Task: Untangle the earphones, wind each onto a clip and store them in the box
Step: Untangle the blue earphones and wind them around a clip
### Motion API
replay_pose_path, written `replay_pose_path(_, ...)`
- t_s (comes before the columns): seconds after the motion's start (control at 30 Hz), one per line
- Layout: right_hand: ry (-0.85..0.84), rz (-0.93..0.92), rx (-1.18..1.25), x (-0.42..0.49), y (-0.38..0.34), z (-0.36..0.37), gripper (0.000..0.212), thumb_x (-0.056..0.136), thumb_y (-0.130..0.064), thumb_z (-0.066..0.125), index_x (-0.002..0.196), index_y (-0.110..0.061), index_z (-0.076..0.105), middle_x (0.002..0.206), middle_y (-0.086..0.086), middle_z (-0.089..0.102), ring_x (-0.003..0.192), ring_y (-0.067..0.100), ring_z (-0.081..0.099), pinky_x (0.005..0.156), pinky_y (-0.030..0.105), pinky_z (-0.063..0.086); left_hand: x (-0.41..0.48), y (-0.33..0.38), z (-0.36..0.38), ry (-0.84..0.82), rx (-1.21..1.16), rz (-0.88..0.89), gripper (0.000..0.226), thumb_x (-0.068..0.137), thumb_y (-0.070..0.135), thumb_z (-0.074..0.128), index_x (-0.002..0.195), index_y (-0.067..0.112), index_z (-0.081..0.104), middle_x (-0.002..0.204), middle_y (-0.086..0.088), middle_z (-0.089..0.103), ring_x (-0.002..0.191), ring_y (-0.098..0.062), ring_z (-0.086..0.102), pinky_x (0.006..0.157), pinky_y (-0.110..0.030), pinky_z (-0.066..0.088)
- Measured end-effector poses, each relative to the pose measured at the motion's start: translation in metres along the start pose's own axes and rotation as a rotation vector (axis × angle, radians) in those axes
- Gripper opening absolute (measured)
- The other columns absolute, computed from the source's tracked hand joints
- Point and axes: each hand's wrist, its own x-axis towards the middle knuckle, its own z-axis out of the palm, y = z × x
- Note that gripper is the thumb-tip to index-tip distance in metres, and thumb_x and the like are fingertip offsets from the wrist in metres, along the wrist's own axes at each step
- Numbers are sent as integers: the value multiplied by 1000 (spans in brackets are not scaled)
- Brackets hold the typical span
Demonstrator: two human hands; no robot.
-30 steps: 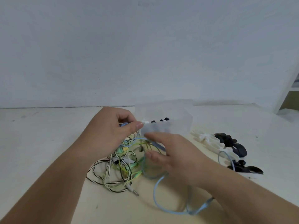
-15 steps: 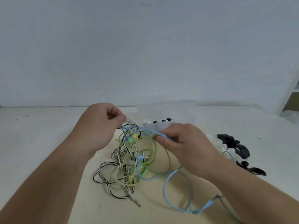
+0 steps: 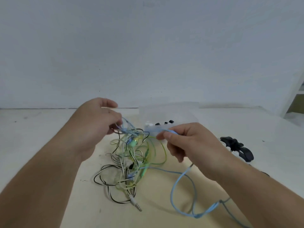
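Observation:
A tangle of earphones (image 3: 131,158), with blue, green, and black-and-white cables, hangs partly lifted above the table. My left hand (image 3: 97,125) pinches the top of the knot, where several blue strands meet. My right hand (image 3: 185,142) pinches a blue cable (image 3: 182,175) a short way right of the knot; a long blue loop trails down below that hand and across the table. A silver jack plug (image 3: 136,205) lies at the near end of the heap. Behind the hands stands a clear plastic box (image 3: 169,112) with small black pieces inside.
Black clips (image 3: 236,147) and white clips lie on the table to the right of my right hand. A white wall runs along the back of the table (image 3: 41,137). A shelf edge (image 3: 294,96) shows at the far right.
Both hands have risen and drawn apart, the left up-left and the right to the right. The knot came up with them and the blue cable between them is stretched out.

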Motion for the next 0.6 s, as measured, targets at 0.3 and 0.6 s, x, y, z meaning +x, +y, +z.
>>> replay_pose_path(0.3, -129, 140, 666, 3, -4, 6, 35, 105, -22, 40, 103, -1, 67, 104, 22, 73, 94, 38, 72, 82, 41, 59, -11, -3, 10, -283, 242, -20, 19, 80, -8, 71, 85, 10, 74, 58, -8, 63, 58, -17, 66, 62, -31, 51)
replay_pose_path(0.6, -16, 102, 576, 6, -2, 0, 35, 106, -23, 39, 76, -11, 52, 99, 20, 75, 94, 33, 73, 88, 44, 52, -8, -2, 8, -216, 37, -104, 14, 82, 12, 75, 86, 0, 69, 78, -12, 68, 65, -12, 65, 76, -39, 62)
